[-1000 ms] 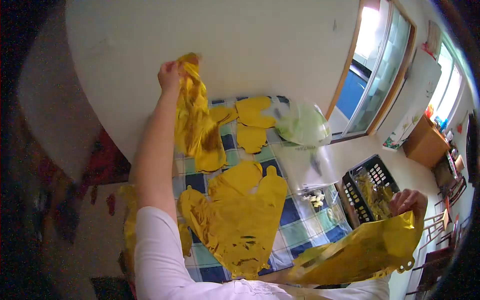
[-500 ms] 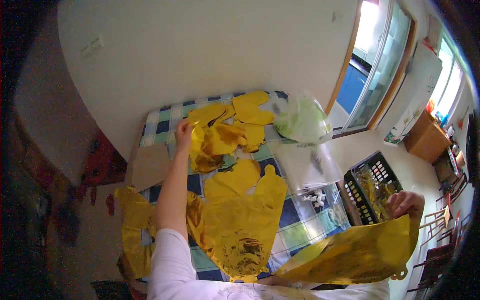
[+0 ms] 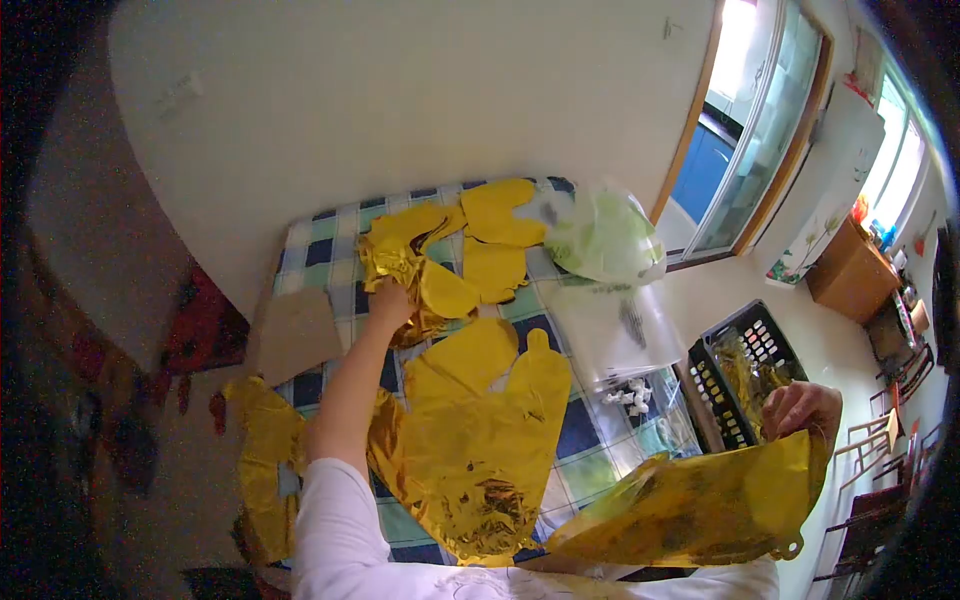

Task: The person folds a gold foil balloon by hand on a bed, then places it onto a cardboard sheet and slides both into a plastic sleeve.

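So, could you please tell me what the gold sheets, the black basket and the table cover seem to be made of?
The crinkled gold sheets look like thin metallised foil film: shiny, with creases that catch the light; the right hand holds one. The black slotted basket looks like moulded plastic, with a regular grid of holes. The blue, green and white checked table cover could be woven cloth or oilcloth; I cannot tell which.

glossy crinkled foil balloon [image 3: 470, 450], checked cloth tablecloth [image 3: 585, 430]

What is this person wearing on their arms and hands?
The left hand and right hand are bare: no gloves, rings or watch can be made out. A white short sleeve covers the left upper arm, and the forearm below it is uncovered. The right arm is mostly hidden.
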`<action>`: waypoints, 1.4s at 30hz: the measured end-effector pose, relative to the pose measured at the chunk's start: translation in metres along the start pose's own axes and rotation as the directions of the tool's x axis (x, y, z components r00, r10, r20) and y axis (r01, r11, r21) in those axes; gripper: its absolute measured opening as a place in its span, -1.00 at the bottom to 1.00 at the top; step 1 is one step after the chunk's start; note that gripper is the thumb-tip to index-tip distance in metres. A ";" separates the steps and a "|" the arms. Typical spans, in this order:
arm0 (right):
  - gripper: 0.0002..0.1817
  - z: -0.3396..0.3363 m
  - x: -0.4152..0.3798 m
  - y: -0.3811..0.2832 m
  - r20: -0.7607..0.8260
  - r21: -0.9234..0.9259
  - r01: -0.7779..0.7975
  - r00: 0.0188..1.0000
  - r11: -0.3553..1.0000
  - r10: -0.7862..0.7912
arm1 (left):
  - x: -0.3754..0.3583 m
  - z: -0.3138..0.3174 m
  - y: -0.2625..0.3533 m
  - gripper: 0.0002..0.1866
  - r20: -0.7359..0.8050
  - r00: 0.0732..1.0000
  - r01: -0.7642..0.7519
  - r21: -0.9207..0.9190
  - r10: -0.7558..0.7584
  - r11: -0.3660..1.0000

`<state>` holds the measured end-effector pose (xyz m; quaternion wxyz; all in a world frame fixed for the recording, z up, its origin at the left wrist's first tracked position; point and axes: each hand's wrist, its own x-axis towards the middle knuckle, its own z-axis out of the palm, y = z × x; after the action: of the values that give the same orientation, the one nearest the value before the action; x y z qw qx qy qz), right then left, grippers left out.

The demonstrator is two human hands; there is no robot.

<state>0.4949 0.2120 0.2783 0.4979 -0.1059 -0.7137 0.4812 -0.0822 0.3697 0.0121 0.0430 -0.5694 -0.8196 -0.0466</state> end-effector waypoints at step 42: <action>-0.85 0.130 0.084 -0.044 0.163 -0.709 -0.028 0.966 0.705 0.201 | -0.254 -0.387 0.099 -0.41 -0.246 0.775 -0.401 -0.903 0.582 0.152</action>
<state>0.3635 0.1665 0.3591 0.3040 -0.2753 -0.8867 0.2134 0.1055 0.1189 0.3674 -0.3392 -0.7246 -0.4103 -0.4377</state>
